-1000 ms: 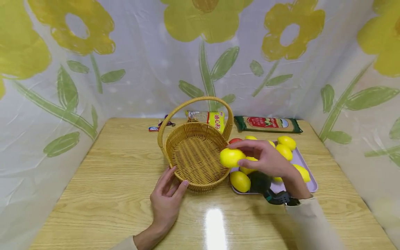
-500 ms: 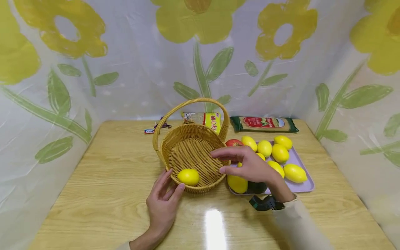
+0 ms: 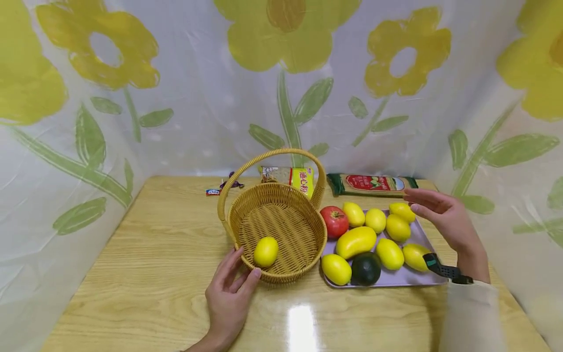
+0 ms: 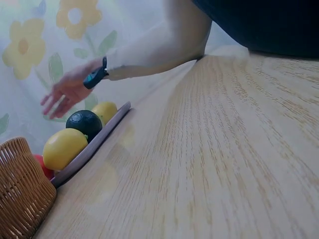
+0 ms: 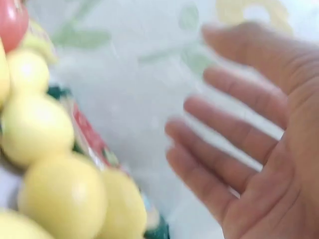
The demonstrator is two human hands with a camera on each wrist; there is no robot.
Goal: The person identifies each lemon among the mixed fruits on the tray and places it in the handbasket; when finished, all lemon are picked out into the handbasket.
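Note:
In the head view my left hand [image 3: 230,298] rests its thumb and fingertips on the near left rim of a wicker basket [image 3: 279,278]. One lemon [image 3: 266,252] lies inside that basket. My right hand [image 3: 448,225], holding nothing, hovers at the right edge of a lilac tray [image 3: 396,279]. Nearest to its fingertips is a lemon [image 3: 402,212] at the tray's far corner. The tray also bears several more lemons, a long yellow fruit [image 3: 356,243], a dark green avocado-like fruit [image 3: 366,269] and a red round fruit [image 3: 334,222]. The right wrist view shows the right hand [image 5: 264,149] with fingers spread.
Behind the basket lies a yellow food packet [image 3: 302,181], partly hidden. A green and red packet [image 3: 374,185] lies behind the tray. Small wrapped sweets [image 3: 213,192] sit at the back left. The basket's tall handle [image 3: 274,152] arches over it. Flowered sheeting encloses the table.
My right hand has let go of the lemon inside the basket, then moved right and over to the tray's far side. The left hand has stayed at the basket rim.

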